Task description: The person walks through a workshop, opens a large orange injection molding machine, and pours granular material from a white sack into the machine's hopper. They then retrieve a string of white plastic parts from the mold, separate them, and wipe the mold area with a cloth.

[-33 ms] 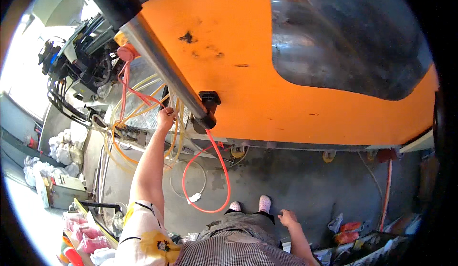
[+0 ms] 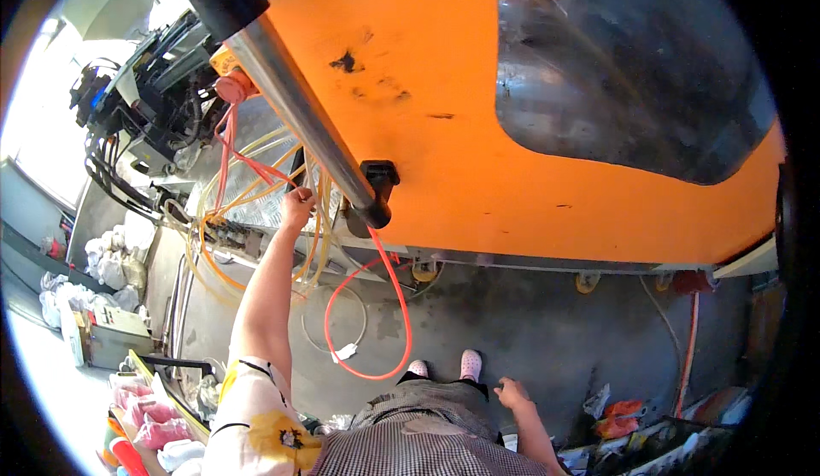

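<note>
orange hose (image 2: 256,168) hangs just left of the steel bar (image 2: 299,117); left hand (image 2: 297,208) closed on it below the bar. keep a firm pinch, feeding slack gently. right hand (image 2: 512,393) hangs loosely open, empty, far below.

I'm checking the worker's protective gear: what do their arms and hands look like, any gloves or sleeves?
No gloves: both the left hand and right hand are bare, as are the forearms. A short pale sleeve with a yellow flower print and dark trim covers the left upper arm. No watch or jewellery shows.
</note>
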`<state>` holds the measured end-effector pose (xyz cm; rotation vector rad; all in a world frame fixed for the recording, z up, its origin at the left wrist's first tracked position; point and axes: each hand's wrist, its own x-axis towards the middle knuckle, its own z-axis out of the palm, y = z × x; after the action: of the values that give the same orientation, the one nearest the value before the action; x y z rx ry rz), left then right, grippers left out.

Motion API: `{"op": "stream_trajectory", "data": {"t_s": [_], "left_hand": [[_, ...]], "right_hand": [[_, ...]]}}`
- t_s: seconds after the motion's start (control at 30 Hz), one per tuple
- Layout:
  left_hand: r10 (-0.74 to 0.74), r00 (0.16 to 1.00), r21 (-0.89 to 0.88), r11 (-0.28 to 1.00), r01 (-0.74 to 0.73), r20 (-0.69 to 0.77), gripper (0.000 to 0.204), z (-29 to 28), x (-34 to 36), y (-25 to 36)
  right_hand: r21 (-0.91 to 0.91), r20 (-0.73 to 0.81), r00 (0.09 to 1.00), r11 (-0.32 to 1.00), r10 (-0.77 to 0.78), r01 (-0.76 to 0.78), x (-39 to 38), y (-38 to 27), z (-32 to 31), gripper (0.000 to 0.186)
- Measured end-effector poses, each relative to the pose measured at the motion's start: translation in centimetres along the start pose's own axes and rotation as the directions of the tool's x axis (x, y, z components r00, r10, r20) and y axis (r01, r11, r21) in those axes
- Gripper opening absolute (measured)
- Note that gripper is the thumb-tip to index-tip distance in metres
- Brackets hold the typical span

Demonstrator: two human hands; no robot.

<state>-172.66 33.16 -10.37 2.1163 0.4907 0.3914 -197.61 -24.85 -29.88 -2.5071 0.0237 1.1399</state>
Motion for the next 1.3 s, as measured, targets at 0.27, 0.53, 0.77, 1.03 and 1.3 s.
{"op": "stream_trajectory", "data": {"t_s": [0.27, 0.53, 0.77, 1.03, 1.3], "left_hand": [[-0.026, 0.989, -0.096, 0.995, 0.041, 0.147, 0.021, -0.5, -0.9, 2.7], [0.024, 0.983, -0.013, 1.000, -0.022, 0.180, 0.025, -0.1, -0.7, 5.0], [0.632, 0.772, 0.506, 0.645, -0.572, 0.067, 0.017, 1.9, -0.4, 4.6], [0.095, 0.985, 0.601, 0.783, -0.162, 0.142, 0.027, 0.6, 0.6, 0.7], [0.406, 0.833, 0.539, 0.635, -0.553, 0.376, 0.041, 2.1, 0.2, 4.4]], "right_hand": [[0.007, 0.059, 0.998, 1.000, 0.027, -0.028, -1.5, -1.2, 0.3, 0.033], [0.069, 0.037, 0.999, 0.997, 0.018, -0.020, -0.6, 0.1, 1.0, 0.039], [0.059, 0.021, 0.999, 0.998, 0.025, -0.027, -1.8, 0.8, 1.5, 0.037], [0.122, 0.073, 0.997, 0.991, 0.039, -0.048, -0.8, 0.9, 3.0, 0.033], [0.166, -0.004, 1.000, 0.986, -0.001, 0.002, -1.6, 2.3, 3.1, 0.035]]}}
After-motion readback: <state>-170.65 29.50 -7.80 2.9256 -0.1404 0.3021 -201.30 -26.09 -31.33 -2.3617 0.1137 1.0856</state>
